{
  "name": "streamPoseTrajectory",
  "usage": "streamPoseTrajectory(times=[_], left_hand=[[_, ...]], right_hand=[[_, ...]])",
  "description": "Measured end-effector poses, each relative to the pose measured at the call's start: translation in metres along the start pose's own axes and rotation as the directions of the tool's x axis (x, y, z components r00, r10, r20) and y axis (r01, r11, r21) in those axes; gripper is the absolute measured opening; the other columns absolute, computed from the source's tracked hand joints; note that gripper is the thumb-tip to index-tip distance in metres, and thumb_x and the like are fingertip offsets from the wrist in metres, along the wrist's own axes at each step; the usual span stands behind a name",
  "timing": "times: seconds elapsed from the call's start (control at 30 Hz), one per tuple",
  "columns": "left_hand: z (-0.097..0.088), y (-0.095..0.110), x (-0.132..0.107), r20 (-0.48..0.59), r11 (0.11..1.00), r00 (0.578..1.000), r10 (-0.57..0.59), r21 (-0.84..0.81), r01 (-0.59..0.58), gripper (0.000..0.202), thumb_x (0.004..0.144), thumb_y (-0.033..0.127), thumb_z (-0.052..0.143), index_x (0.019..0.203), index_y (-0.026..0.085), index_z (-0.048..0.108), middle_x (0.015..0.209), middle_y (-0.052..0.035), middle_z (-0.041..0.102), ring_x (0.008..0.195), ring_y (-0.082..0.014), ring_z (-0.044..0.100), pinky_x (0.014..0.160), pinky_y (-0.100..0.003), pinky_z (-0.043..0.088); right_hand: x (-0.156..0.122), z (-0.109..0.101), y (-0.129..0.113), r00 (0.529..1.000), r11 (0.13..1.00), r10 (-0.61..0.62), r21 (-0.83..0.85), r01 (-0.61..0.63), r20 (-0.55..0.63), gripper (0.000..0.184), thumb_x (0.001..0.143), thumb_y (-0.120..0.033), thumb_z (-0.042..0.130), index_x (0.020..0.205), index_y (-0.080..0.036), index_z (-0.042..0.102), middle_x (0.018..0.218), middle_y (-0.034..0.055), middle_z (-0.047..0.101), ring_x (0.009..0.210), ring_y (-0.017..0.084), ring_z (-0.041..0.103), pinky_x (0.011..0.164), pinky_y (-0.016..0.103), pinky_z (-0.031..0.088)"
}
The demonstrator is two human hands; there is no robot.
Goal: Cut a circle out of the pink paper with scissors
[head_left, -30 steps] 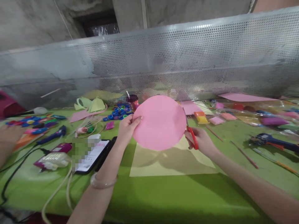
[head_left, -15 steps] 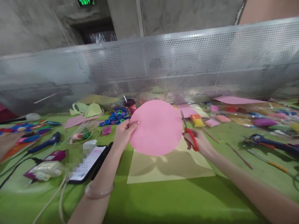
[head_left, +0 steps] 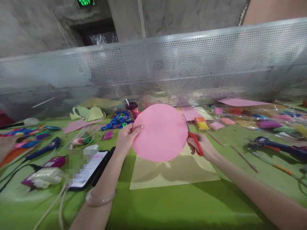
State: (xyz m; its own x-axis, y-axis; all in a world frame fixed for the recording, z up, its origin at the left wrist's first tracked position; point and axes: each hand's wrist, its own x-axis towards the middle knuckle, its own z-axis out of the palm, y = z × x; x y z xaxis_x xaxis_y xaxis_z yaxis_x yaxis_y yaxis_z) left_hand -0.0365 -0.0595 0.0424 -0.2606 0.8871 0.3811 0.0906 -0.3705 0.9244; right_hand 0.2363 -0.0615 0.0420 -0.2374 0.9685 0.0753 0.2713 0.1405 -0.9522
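A round pink paper disc (head_left: pixel 160 132) is held upright above the green table. My left hand (head_left: pixel 127 139) pinches its left edge, thumb in front. My right hand (head_left: pixel 202 147) grips red-handled scissors (head_left: pixel 192 137), whose blades meet the disc's right edge. Under the disc a pale yellow sheet (head_left: pixel 172 171) lies flat on the table.
A phone (head_left: pixel 87 167) and a glue bottle (head_left: pixel 42 179) lie to the left, with blue glue guns (head_left: pixel 39 148) (head_left: pixel 275 147), bottle caps (head_left: pixel 117 119), a dark red cup (head_left: pixel 132 109) and clay packs (head_left: pixel 263 119) around. A perforated metal screen (head_left: pixel 192 64) closes the back. Another person's hand (head_left: pixel 6 143) shows at far left.
The view has tilted up slightly. The scissors' blades have closed in against the disc's right edge. My left hand keeps its hold.
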Motion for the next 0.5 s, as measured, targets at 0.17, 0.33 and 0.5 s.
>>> streamPoseTrajectory(times=[0.17,0.33,0.5], left_hand=[[-0.0004,0.0005,-0.0005,0.003,1.0,1.0,-0.004,0.012,0.004,0.031,0.062,0.038,0.068,0.083,0.016,0.065,0.07,-0.0004,0.063,0.058,-0.0133,0.054,0.054,-0.023,0.041],[0.0002,0.0005,-0.001,0.008,1.0,1.0,-0.02,0.006,0.02,0.032,0.062,0.038,0.068,0.085,0.016,0.065,0.071,-0.0008,0.064,0.059,-0.0133,0.054,0.055,-0.023,0.041],[-0.0004,0.0008,-0.0013,0.016,1.0,1.0,-0.018,-0.006,0.018,0.03,0.062,0.036,0.068,0.084,0.016,0.065,0.074,-0.0007,0.065,0.061,-0.0135,0.055,0.056,-0.023,0.042]], right_hand=[[0.0001,-0.0004,0.0016,1.0,1.0,-0.005,0.02,0.005,0.001,0.019,0.07,-0.025,0.047,0.053,-0.02,0.04,0.038,-0.0059,0.04,0.036,0.009,0.039,0.039,0.022,0.039],[-0.0005,-0.0002,0.0003,1.0,1.0,-0.01,0.016,0.01,0.005,0.02,0.07,-0.025,0.046,0.053,-0.02,0.039,0.039,-0.0059,0.041,0.036,0.008,0.04,0.039,0.021,0.039],[0.0007,-0.0009,0.0022,1.0,1.0,-0.024,-0.003,0.024,0.019,0.021,0.071,-0.024,0.045,0.052,-0.02,0.037,0.038,-0.0062,0.041,0.035,0.008,0.041,0.039,0.021,0.039]])
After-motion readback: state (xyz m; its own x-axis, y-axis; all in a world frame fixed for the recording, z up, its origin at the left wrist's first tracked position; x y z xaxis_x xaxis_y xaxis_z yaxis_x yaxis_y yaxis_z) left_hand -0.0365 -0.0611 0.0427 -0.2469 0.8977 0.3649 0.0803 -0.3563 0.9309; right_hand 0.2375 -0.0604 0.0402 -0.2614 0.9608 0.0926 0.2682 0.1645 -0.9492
